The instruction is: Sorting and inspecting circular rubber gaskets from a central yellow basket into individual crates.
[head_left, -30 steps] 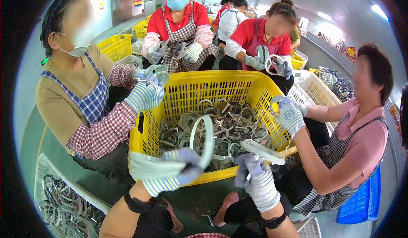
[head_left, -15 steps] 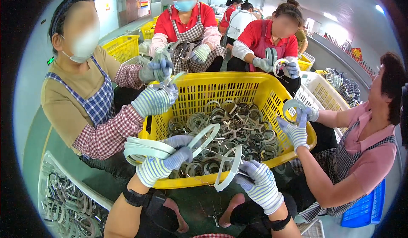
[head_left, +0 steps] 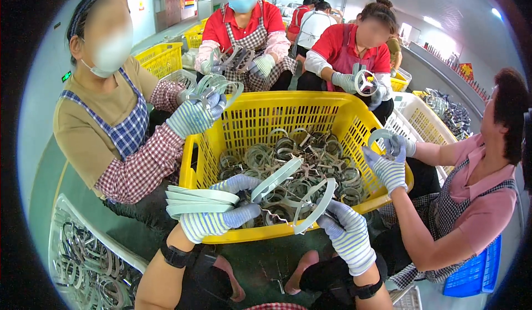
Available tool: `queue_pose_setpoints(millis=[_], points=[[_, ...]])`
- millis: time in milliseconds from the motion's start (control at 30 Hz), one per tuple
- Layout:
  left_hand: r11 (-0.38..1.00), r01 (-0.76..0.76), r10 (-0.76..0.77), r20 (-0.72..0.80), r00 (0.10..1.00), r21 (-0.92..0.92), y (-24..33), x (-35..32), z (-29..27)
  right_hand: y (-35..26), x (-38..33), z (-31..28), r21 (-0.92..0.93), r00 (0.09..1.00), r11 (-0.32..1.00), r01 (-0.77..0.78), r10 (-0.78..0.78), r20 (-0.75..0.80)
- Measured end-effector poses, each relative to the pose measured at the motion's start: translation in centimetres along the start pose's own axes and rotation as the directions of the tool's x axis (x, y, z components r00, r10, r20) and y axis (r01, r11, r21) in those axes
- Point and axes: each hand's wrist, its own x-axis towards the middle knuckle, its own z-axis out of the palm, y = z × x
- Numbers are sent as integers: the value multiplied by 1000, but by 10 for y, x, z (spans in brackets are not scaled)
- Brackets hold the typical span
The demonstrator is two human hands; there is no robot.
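Note:
My left hand, in a striped glove, is closed around a stack of pale grey-green rings. A further pale band stands tilted at its fingertips, with a thin wavy strip below. To its right, my right hand pinches another pale ring near a dark fitting, on edge and facing the left hand. Both hands are over the near rim of a large yellow basket. Inside lies a tangled heap of similar rings with metal clips.
Co-workers sit around the basket, handling rings; a co-worker's gloved hand is close on the left, another's on the right. A white crate of rings stands at lower left. A blue crate is at lower right.
My left hand's stack has tipped flatter, and the band at its fingertips has swung up and right. My right hand has shifted slightly right with its ring. The left co-worker's hands have come together.

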Motion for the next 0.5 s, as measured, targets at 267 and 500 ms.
queue_pose_setpoints(millis=[267, 500], points=[[993, 3, -9, -44, 999, -119, -5, 0, 4, -2, -3, -2, 181, 994, 978, -107, 103, 34], [970, -179, 159, 132, 978, 162, 1, -3, 27, -5, -3, 1, 40, 995, 994, -97, 98, -13]])
